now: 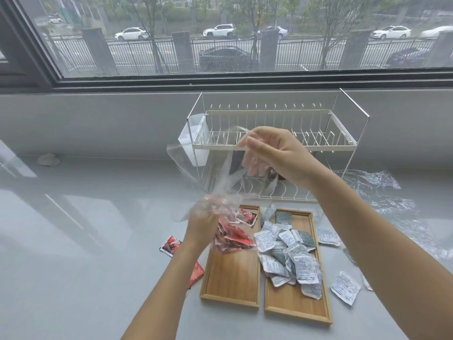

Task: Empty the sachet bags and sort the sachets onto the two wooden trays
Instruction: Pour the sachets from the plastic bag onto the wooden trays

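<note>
Both hands' grips pinch a clear, crumpled sachet bag (220, 182); red sachets (232, 238) spill from it.

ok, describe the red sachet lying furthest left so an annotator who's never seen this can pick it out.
Start at the two wooden trays side by side on the grey counter and take the left tray. Look off its far left corner, on bare counter beside the left forearm: the red sachet lies flat there. Unlike the other stray red sachet nearer the camera, it shows white and black print.
</note>
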